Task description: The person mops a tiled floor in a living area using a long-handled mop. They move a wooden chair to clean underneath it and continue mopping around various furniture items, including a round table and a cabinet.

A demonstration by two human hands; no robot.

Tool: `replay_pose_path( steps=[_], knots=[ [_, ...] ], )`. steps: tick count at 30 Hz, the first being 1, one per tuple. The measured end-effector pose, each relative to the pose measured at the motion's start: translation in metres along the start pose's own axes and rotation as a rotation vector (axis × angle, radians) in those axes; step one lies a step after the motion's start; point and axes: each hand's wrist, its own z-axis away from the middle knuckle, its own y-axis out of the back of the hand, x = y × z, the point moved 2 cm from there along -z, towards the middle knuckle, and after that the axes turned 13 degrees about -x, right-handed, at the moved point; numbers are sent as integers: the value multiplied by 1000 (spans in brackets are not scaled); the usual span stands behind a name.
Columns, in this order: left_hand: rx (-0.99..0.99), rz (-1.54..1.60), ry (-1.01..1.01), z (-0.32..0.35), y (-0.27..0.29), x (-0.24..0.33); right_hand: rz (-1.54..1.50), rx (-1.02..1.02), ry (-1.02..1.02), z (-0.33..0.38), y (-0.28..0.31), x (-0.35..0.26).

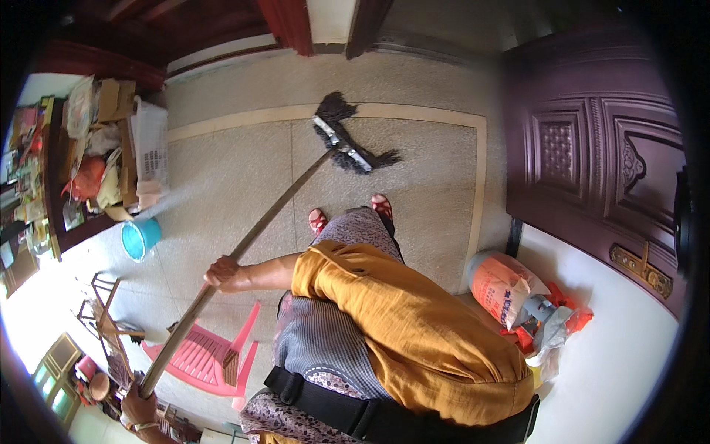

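A mop with a long wooden handle (274, 211) slants from the lower left up to its dark stringy head (344, 137), which rests on the speckled grey floor (414, 192) ahead of my two feet in red sandals (318, 220). My right hand (222, 274), reaching across my body from a mustard-yellow sleeve, grips the handle about halfway along. My left hand (137, 407), with a bracelet on its wrist, grips the handle's lower end at the bottom left edge of the view.
A blue bucket (139, 238) stands left of the handle, beside a cluttered dark table (81, 229). A pink plastic chair (203, 355) lies under the handle. An orange-and-white sack (503, 285) with bags leans at the right, below a dark carved wooden door (592, 163).
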Motion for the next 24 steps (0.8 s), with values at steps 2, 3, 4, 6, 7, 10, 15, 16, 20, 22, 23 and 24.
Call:
replay_pose_path(
  steps=[2,3,4,6,7,10,15,16,20,22,23,24],
  knots=[
    [36,-10,62,15,17,-14,63,17,75,-15,-3,-24],
    [70,-32,62,22,12,-24,97,16,125,-16,-5,-36],
    [105,-59,57,28,10,-33,121,75,153,-15,-7,-41],
    [132,-138,-18,20,16,-18,187,208,172,-10,-11,-33],
    [205,-150,-120,14,18,-19,223,232,131,-11,-10,-27],
    [164,-192,-45,-8,31,3,263,479,137,11,1,6],
    [201,-187,-284,-36,44,90,82,193,-117,130,95,43],
    [219,-188,-346,-42,42,115,78,249,-175,152,95,61],
    [220,-211,-597,-49,13,241,77,432,-388,287,95,136],
    [257,-153,-759,-44,-13,308,77,474,-503,364,90,166],
    [197,-121,-784,-38,-24,345,161,512,-558,400,82,186],
    [134,-84,-802,-30,-38,379,211,508,-603,437,80,198]
  ],
)
